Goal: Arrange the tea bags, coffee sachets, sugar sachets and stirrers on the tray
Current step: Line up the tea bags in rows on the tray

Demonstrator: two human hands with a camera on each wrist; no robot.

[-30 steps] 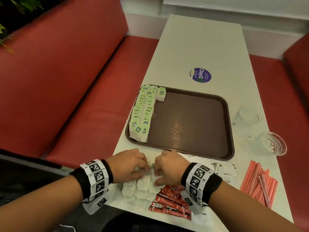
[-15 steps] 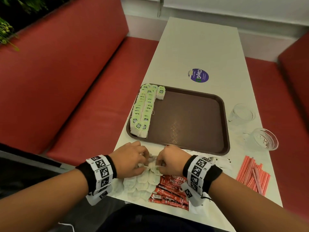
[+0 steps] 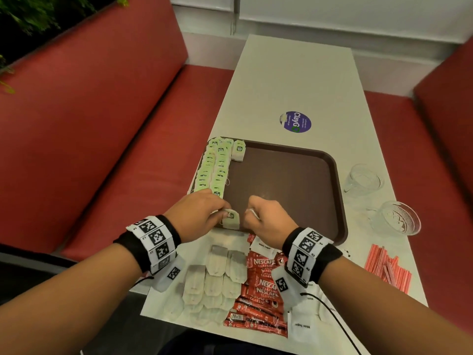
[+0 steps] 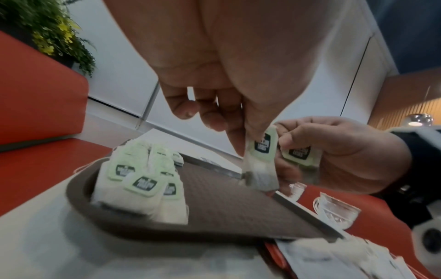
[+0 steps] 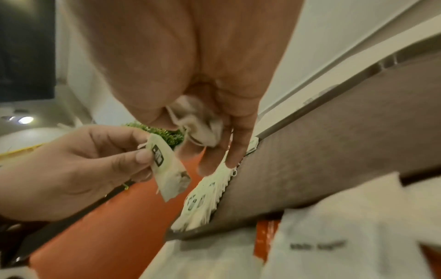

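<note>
My left hand (image 3: 220,212) pinches a green-tagged tea bag (image 3: 231,219) by its top and holds it hanging over the near left edge of the brown tray (image 3: 294,190). In the left wrist view that tea bag (image 4: 261,156) dangles from the fingers. My right hand (image 3: 252,213), just to its right, grips a second tea bag (image 5: 195,122) bunched in the palm. Two rows of tea bags (image 3: 215,170) line the tray's left side. Loose tea bags (image 3: 217,278), red coffee sachets (image 3: 261,290) and white sugar sachets (image 3: 302,326) lie on the table near me. Red stirrers (image 3: 386,267) lie at the right.
Two glass cups (image 3: 362,180) (image 3: 399,221) stand on the table to the right of the tray. A purple sticker (image 3: 295,121) is on the table beyond the tray. Red bench seats (image 3: 115,149) flank the narrow white table (image 3: 294,80).
Both hands have lifted from the loose pile near me and moved forward to the tray's near edge, each carrying a tea bag.
</note>
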